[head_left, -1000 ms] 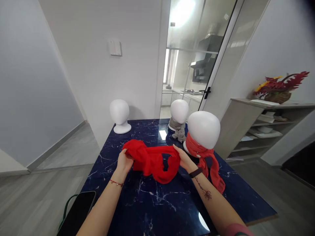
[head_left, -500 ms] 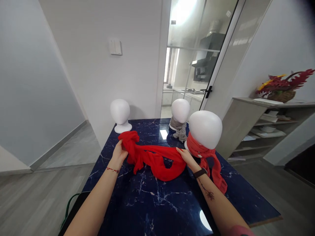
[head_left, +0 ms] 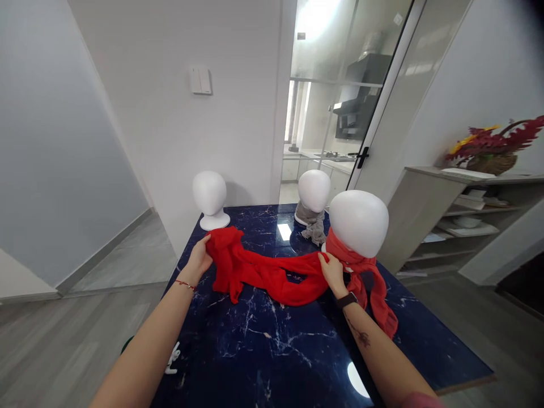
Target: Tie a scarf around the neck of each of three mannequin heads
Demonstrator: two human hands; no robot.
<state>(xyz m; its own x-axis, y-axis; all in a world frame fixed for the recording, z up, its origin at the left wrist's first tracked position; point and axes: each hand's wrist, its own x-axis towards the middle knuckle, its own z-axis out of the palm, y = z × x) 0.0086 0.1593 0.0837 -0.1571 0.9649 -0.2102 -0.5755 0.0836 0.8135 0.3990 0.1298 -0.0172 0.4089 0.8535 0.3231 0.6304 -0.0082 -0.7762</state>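
Note:
A bright red scarf (head_left: 276, 280) stretches between my two hands, sagging in the middle over the dark blue marbled table (head_left: 255, 351). My left hand (head_left: 200, 258) grips its bunched left end, just in front of a bare white mannequin head (head_left: 209, 192). At the other end, my right hand (head_left: 332, 272) pinches the cloth, close to a larger white mannequin head (head_left: 359, 221). Around that head's neck a coral scarf (head_left: 382, 303) is wrapped, its tails hanging down. Farther back, another white head (head_left: 314, 190) wears a grey scarf (head_left: 312, 221).
A small white object (head_left: 173, 360) lies at the table's left edge, partly behind my left forearm. Behind the table are a wall and a glass door (head_left: 331, 113). On the right stands a shelf unit (head_left: 442, 198) topped by a flower basket (head_left: 491, 161).
My hands have moved apart, the left a little leftward and the right to the right, drawing the red scarf wider. The view has shifted slightly, and the small white object now shows.

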